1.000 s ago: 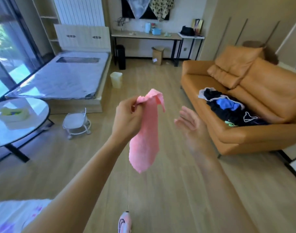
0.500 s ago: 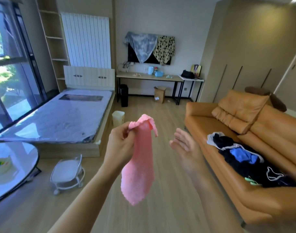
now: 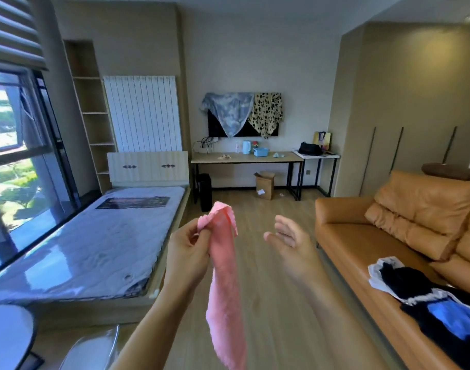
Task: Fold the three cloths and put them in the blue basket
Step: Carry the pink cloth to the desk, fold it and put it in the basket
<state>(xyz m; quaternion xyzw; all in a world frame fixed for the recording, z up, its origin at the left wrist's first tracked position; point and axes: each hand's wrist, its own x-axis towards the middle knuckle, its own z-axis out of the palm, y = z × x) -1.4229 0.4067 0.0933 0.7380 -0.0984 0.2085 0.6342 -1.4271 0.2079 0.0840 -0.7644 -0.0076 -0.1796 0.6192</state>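
Right now the left hand (image 3: 187, 253) pinches only the top edge of the pink cloth (image 3: 224, 284), which hangs loose in the air above the wooden floor (image 3: 271, 303); the right hand (image 3: 291, 243) is open and empty just beside it. With nothing flat beneath, a fold may come out crooked, or the cloth may slip to the floor. A blue basket (image 3: 261, 152) sits on the far desk (image 3: 244, 158), well apart.

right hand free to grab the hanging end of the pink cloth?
Probably yes. The right hand is open and empty, beside the pink cloth, which dangles from the left hand pinching its top. Nothing lies between the right hand and the cloth's loose lower end.
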